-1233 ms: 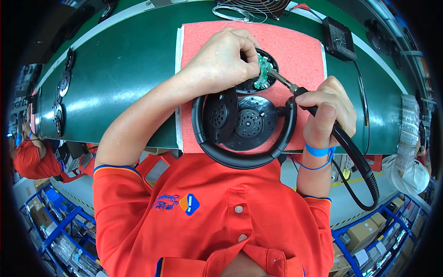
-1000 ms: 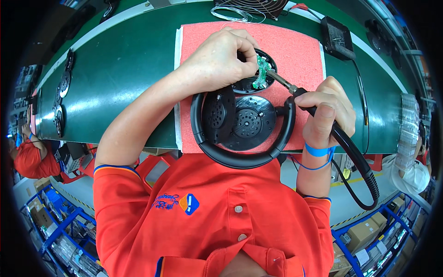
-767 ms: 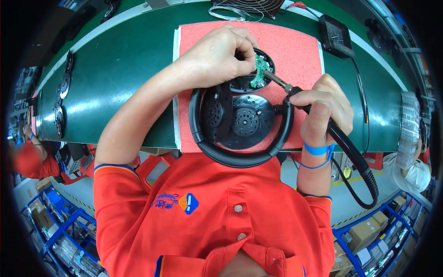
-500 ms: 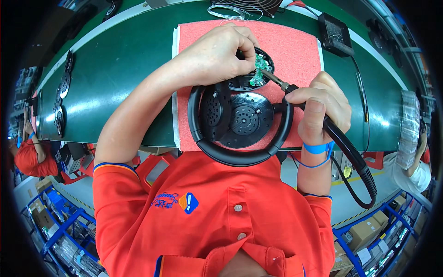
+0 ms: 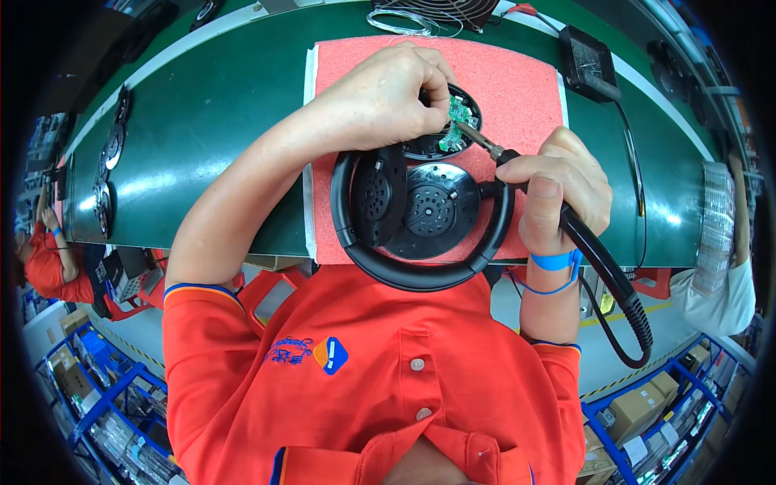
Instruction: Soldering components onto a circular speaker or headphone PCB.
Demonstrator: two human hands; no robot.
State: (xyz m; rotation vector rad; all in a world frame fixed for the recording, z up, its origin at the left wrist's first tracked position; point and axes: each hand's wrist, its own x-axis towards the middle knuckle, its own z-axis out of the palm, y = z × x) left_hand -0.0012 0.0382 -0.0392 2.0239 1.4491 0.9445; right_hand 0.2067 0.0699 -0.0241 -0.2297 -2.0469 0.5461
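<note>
A soldering iron [image 5: 588, 230] is gripped by its black handle in my right hand [image 5: 563, 194], and its tip meets a green circuit board [image 5: 457, 133]. The board sits in an open round black ear cup [image 5: 424, 149] of a headphone. Over that cup's left side, my left hand [image 5: 396, 93] is closed in a pinch; whatever lies between its fingertips is too small or hidden to make out. Nearer to me, the black headband [image 5: 420, 278] curves around a perforated speaker plate [image 5: 437, 212] and a second black ear-cup part [image 5: 373, 198].
Under the headphone lies a pink foam mat [image 5: 525, 89] on a green bench [image 5: 210, 105]. A coil of solder wire [image 5: 404, 23] and a fan grille [image 5: 444, 8] are at the back. A black tray [image 5: 588, 63] stands back right; stacked clear trays [image 5: 714, 234] sit far right. Speaker plates [image 5: 115, 145] line the left.
The soldering iron's handle and cable have shifted slightly left with my right hand, its tip staying at the board. My left hand is almost still.
</note>
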